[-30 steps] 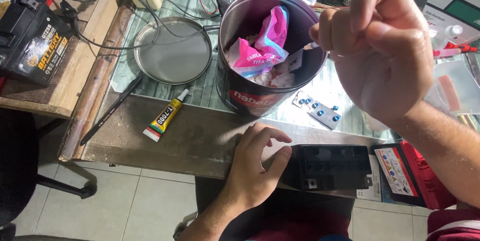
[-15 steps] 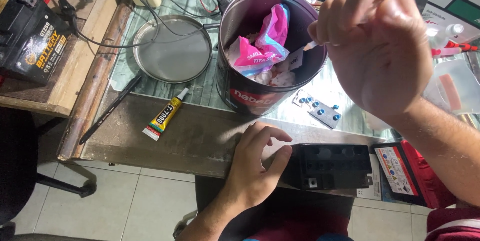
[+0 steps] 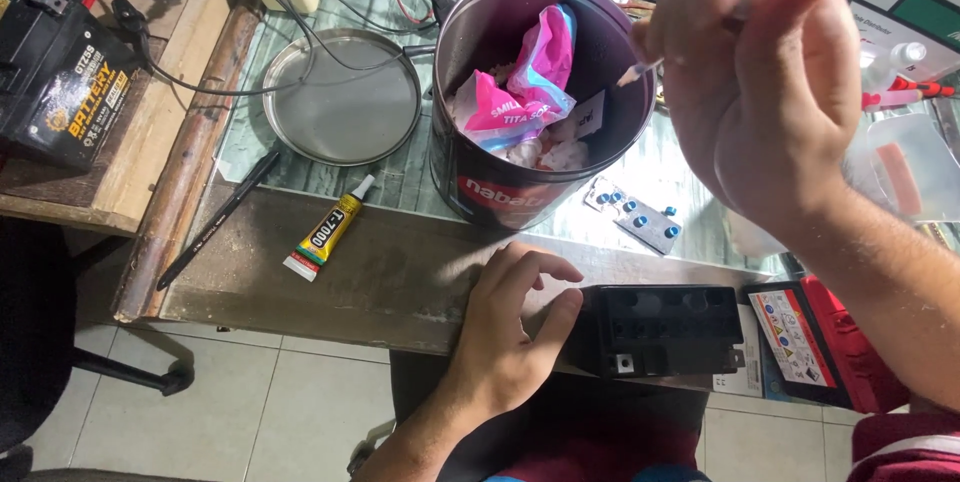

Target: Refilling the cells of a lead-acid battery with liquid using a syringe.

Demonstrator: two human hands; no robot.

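Cluttered workbench [image 3: 400, 272], glass-topped section behind, tiled floor below. Right hand [image 3: 770, 92] raised over tin rim, fingers pinched closed on thin white stick [image 3: 640, 70]; stick tip points down-left into tin mouth. Left hand [image 3: 510, 332] lies palm down at bench front edge, fingers spread, gripping nothing, thumb touching black battery case [image 3: 660, 327]. Dark round tin [image 3: 540, 92] upright, holds pink packet [image 3: 530, 92] and white scraps. Round metal lid [image 3: 345, 97] flat just left of tin. Yellow glue tube [image 3: 328, 234] and black pen [image 3: 215, 222] lie further left.
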